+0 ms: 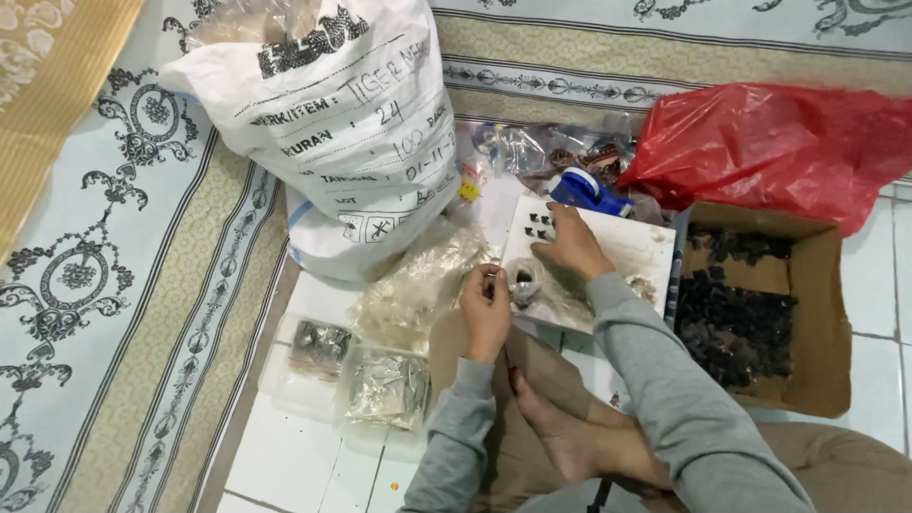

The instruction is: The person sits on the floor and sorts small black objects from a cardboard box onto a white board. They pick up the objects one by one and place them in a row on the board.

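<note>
White floor tiles: cardboard box (817, 323) holds black pieces (731, 323); left hand (486, 309) pinches small bag (524, 282), right hand (573, 245) fingers spread on tray (636, 249).

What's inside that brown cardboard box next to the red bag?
The cardboard box holds a heap of small black pieces, too small to tell apart. Its bottom shows bare brown in places; whatever lies under the heap is hidden.

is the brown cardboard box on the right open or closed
Open. The cardboard box has no lid over it, and the dark small pieces heaped inside show plainly from above.
</note>
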